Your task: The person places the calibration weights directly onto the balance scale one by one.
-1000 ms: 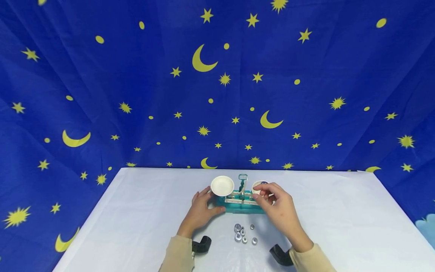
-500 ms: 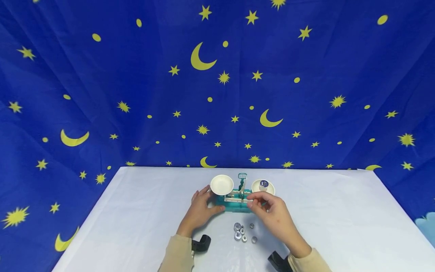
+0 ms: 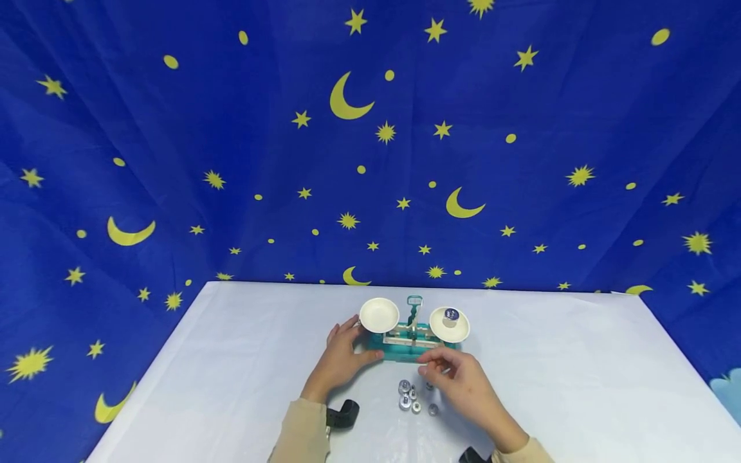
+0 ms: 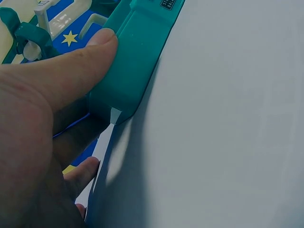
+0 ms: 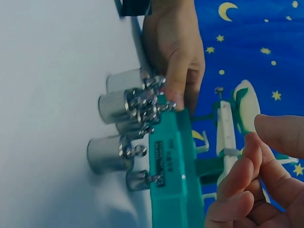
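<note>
A teal balance scale (image 3: pixel 399 352) with two white pans stands on the table. My left hand (image 3: pixel 338 360) grips its left end; in the left wrist view the thumb (image 4: pixel 102 45) presses the teal base (image 4: pixel 137 52) while the other fingers lie behind. The left pan (image 3: pixel 379 316) is bare. In the right pan (image 3: pixel 457 334) sits a small pale item with a dark blue top (image 3: pixel 451 315). My right hand (image 3: pixel 469 389) hovers before the scale's right side, near several silver knobbed weights (image 3: pixel 404 402). Its fingers are loosely bent, with nothing visible between thumb and forefinger in the right wrist view.
The weights (image 5: pixel 109 154) stand close together in front of the scale, a couple slightly apart to the right. A white cover lies over the table (image 3: pixel 231 386). Behind it hangs a blue cloth (image 3: pixel 278 161) with yellow moons and stars.
My right hand has drawn back from the right pan, down and toward the weights, uncovering the pan and the blue-topped item. My left hand keeps its hold on the scale.
</note>
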A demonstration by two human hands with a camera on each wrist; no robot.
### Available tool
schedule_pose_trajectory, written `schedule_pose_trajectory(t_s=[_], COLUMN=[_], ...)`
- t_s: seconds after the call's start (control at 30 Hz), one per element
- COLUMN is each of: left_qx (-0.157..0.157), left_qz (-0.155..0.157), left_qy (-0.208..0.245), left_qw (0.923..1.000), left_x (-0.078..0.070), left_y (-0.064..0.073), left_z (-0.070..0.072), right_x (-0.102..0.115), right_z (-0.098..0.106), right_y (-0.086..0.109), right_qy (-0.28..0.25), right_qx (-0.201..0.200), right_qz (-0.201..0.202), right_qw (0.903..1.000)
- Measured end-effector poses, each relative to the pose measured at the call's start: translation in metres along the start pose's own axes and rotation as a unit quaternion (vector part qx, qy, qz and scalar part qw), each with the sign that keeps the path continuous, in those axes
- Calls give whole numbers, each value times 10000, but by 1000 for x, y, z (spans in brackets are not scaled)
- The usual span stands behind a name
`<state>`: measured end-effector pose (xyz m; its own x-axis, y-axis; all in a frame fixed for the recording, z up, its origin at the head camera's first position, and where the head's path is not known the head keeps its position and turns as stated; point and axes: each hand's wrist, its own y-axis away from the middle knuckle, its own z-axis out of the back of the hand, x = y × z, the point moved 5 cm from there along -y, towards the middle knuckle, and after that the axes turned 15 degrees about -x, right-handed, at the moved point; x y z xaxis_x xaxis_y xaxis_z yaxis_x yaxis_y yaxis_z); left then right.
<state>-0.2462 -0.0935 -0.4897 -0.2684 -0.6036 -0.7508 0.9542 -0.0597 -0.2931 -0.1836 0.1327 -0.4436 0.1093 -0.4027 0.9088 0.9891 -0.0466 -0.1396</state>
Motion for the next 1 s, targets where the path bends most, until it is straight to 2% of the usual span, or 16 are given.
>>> schedule_pose_trajectory(t_s=[0.33, 0.67, 0.9, 1.0], left_qx=[74, -9, -8, -26], left_qz=[-13, -93, -81, -86], left_qy=[46, 114, 137, 146], left_qw=[10000, 9999, 9999, 9999], left_x=[-3, -2, -2, -3], left_y=[0, 3, 2, 2], left_z=[-1, 1, 1, 2], right_x=[-22, -40, -42, -41], right_z=[0, -4, -5, -4], right_y=[0, 1, 2, 1], right_qy=[-22, -36, -27, 96], right_qx=[142, 183, 183, 209], right_qz=[-458, -931, -877, -722], right_qw=[9988, 9955, 9960, 9971])
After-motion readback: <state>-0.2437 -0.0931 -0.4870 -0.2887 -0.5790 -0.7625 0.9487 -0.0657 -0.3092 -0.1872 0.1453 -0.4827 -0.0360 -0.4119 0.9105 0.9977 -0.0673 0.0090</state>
